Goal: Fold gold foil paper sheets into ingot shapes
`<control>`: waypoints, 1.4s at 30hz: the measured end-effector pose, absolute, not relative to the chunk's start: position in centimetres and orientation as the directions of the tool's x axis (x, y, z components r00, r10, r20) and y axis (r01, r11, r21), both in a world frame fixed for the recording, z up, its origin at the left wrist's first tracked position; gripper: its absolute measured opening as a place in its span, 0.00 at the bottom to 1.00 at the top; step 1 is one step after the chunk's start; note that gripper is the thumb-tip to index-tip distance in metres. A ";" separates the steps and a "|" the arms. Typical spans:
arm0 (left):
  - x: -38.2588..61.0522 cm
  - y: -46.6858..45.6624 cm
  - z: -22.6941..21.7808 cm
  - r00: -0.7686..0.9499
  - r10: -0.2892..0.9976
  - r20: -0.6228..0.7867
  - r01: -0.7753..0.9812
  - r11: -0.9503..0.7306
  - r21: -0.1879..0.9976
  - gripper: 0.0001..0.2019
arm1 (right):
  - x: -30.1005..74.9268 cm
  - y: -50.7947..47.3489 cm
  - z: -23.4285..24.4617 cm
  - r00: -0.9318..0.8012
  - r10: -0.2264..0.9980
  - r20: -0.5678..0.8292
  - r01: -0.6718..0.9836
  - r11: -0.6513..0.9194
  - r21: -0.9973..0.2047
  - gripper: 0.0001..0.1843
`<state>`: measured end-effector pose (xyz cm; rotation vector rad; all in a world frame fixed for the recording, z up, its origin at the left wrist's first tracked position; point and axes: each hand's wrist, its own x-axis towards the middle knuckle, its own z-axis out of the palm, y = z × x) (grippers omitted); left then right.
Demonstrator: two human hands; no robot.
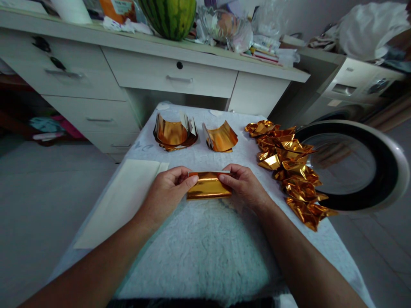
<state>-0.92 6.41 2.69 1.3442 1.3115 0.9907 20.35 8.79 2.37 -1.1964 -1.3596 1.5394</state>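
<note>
Between my two hands is a sheet of gold foil paper [209,186], curled into a shallow roll with a pale strip along its far edge. My left hand [170,188] pinches its left end, thumb on the gold face. At the right end my right hand [244,182] grips it the same way, fingers hidden behind. Beyond the hands lie a stack of curled gold foil sheets [173,133] and a smaller curled gold piece [222,137]. Folded gold foil shapes [282,152] run in a row down the right side.
A pale cloth [199,261] covers the table, with white paper [118,201] on its left. Behind stands a white desk with drawers [173,77], bearing a watermelon [170,17] and a glass bowl [221,23]. An open washing machine door [349,167] reaches close to the table's right edge.
</note>
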 end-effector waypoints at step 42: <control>-0.9 6.5 1.9 0.070 0.996 0.052 0.639 -0.085 0.764 0.10 | 20.1 8.8 1.4 -0.201 0.968 -0.151 0.420 -0.054 -0.906 0.10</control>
